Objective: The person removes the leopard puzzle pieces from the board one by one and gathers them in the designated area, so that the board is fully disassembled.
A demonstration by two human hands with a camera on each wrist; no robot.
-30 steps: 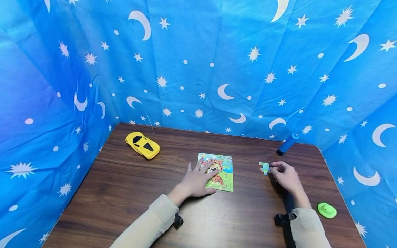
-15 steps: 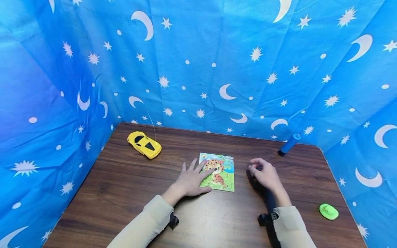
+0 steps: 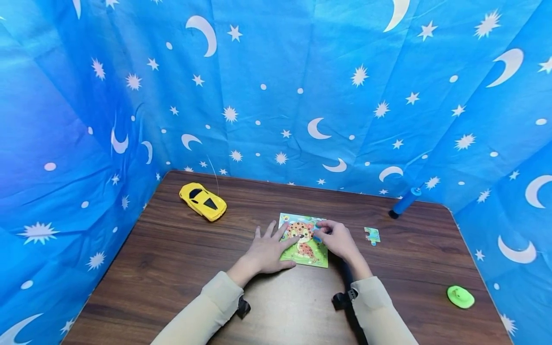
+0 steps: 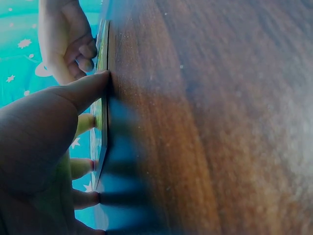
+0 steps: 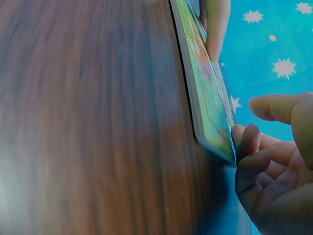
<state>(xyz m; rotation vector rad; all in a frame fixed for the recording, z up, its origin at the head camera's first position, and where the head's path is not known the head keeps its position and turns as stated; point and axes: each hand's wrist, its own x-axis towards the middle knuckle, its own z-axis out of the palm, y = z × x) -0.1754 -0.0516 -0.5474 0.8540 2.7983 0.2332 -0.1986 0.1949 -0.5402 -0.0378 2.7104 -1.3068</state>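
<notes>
A square jigsaw puzzle (image 3: 307,253) with a spotted leopard on a green and blue ground lies mid-table. My left hand (image 3: 266,250) rests on its left part with fingers spread; in the left wrist view the thumb (image 4: 90,88) touches the near edge. At the puzzle's upper right corner is my right hand (image 3: 338,239), fingers bent and fingertips right at the board. In the right wrist view its thumb (image 5: 271,107) stands apart from the curled fingers (image 5: 252,147). I cannot tell whether a piece is in them. A loose puzzle piece (image 3: 373,235) lies to the right.
A yellow toy car (image 3: 202,201) with a thin antenna stands at the back left. At the back right is a blue cylinder (image 3: 405,203) with a black end. A small green hat-shaped object (image 3: 460,297) lies near the right edge. Blue star-patterned cloth (image 3: 258,72) surrounds the table.
My right hand has moved left from beside the loose piece to the puzzle's upper right corner, uncovering that piece again. My left hand has shifted slightly left over the puzzle.
</notes>
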